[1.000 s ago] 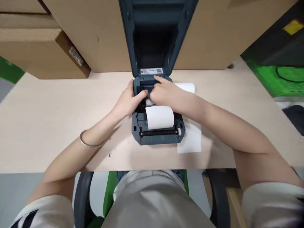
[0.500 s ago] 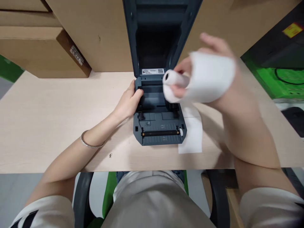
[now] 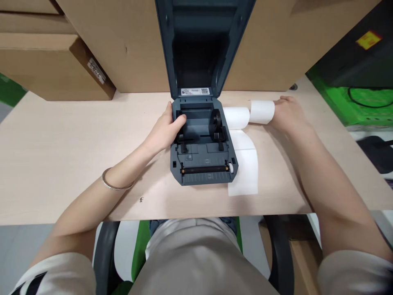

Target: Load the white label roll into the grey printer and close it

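A dark grey label printer point(image 3: 202, 153) stands on the table with its lid point(image 3: 204, 49) raised, showing the inner compartment and black roller. My left hand point(image 3: 164, 129) is closed on the printer's left side, thumb over the rim. To the right of the printer, a white paper roll point(image 3: 262, 112) lies at table level. My right hand point(image 3: 287, 112) is at the roll's right end; its fingers are mostly hidden, so its grip is unclear. Beside the roll is a curled white piece of paper point(image 3: 237, 118). A flat white label strip point(image 3: 244, 168) lies along the printer's right edge.
Cardboard boxes point(image 3: 58, 65) stand at the back left, and a large cardboard surface point(image 3: 264, 49) rises behind the printer. A black object with a yellow sticker point(image 3: 368, 40) and a green surface point(image 3: 365, 104) are at the right. The table's front edge runs before my body.
My right hand has swung right and down to the table with the white roll, away from above the printer. My left hand stays on the printer.
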